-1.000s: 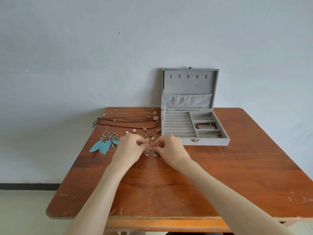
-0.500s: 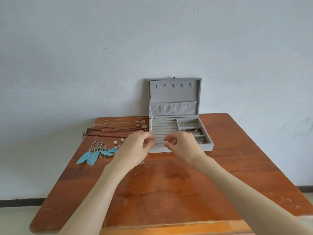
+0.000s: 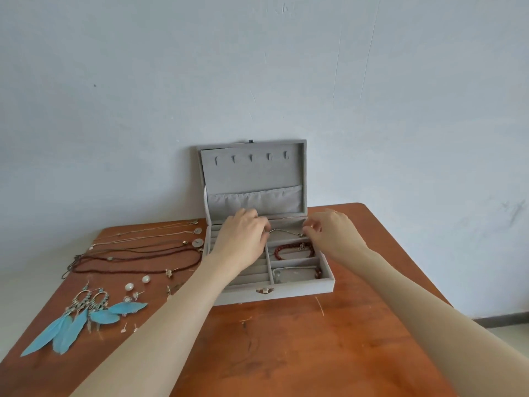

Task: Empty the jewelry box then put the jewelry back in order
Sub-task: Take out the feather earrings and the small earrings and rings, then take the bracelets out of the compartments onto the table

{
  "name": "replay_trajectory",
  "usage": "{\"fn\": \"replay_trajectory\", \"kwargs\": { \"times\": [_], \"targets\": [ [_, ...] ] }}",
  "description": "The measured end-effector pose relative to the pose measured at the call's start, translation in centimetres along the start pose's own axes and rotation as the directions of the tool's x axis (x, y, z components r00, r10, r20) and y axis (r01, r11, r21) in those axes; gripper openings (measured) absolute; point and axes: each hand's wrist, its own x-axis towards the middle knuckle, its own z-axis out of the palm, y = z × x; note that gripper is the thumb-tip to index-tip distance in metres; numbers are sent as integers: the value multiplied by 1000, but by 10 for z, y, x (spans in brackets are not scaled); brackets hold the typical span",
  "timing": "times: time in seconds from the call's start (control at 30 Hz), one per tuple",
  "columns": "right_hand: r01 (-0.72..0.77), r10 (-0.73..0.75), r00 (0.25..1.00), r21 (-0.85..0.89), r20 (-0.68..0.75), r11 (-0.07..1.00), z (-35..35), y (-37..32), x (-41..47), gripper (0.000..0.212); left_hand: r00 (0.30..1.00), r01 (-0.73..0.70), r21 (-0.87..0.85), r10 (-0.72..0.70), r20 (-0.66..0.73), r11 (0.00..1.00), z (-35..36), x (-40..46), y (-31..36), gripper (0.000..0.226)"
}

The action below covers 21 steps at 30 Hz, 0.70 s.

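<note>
A grey jewelry box [image 3: 286, 293] stands open at the back of the wooden table [image 3: 300, 348], lid upright against the wall. My left hand [image 3: 243, 239] and my right hand [image 3: 332, 230] are over its back right compartment, each pinching one end of a thin silver chain bracelet [image 3: 283, 232] stretched between them. A red bead bracelet [image 3: 292, 250] lies in the middle right compartment. Another bracelet [image 3: 294, 273] sits in the front right compartment. The ring rolls on the left are partly hidden by my left forearm.
Left of the box lie several necklaces [image 3: 137, 250] in rows, turquoise feather earrings [image 3: 83, 319], pearl studs [image 3: 137, 283] and small earrings [image 3: 128, 328]. The pale wall rises right behind the box. Bare wood lies in front of the box and to its right.
Both hands moved from the small earrings on the table up into the box and now pinch the silver chain bracelet. The camera has moved closer.
</note>
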Motion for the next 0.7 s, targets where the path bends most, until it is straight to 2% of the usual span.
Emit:
{"fn": "replay_trajectory", "kwargs": {
  "times": [0.17,0.3,0.5,0.6,0.7],
  "targets": [
    [11,1,998,-202,60,979,17,8,29,23,997,63,171,-68,27,983,17,30,2,29],
    [-26,36,999,-275,29,961,22,5,41,17,989,99,313,-129,77,945,24,38,12,22],
    [57,-35,997,-366,68,929,25,1,43,21,980,120,348,-168,110,930,24,41,18,19],
    [35,-15,997,-259,81,965,24,3,40,24,983,103,318,-145,110,942,25,37,15,21],
    [-33,27,995,72,94,997,16,2,37,19,992,116,149,-122,34,982,22,32,11,29]
  ]
}}
